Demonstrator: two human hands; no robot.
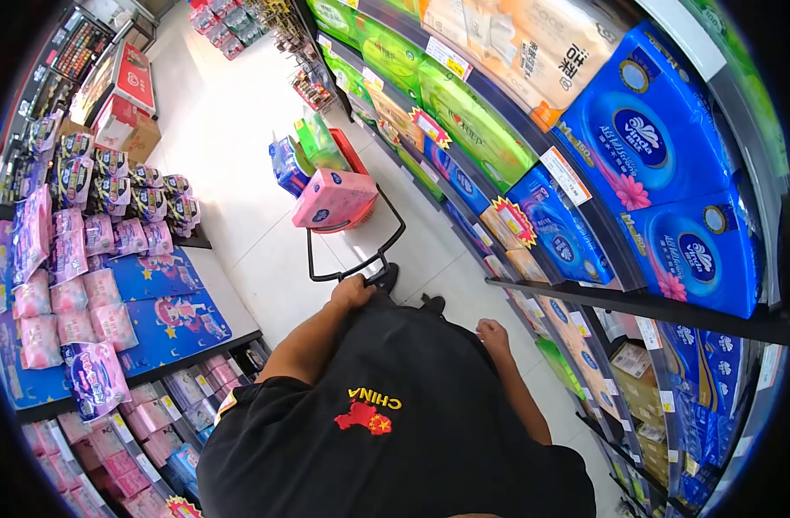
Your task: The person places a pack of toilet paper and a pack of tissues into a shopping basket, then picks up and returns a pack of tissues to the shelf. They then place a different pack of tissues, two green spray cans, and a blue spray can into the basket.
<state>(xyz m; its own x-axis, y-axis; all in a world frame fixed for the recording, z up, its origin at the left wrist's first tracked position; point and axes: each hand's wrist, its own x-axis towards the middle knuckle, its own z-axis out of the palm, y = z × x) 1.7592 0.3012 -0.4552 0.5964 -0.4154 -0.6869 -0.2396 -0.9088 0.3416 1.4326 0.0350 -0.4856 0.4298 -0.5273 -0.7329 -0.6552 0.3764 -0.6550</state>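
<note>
Left hand [353,293] grips one handle [326,278] of one basket [350,154]; right hand's [493,336] fingers half-open.

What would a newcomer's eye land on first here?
Probably the red plastic basket on the pale tiled floor ahead, heaped with soft pink, green and blue packs, its black handle in the left hand. Next, the large glossy blue tissue packs with pink flowers, shelved at upper right. Then the yellow "CHINA" lettering and red emblem on the black shirt, lower centre.
</note>
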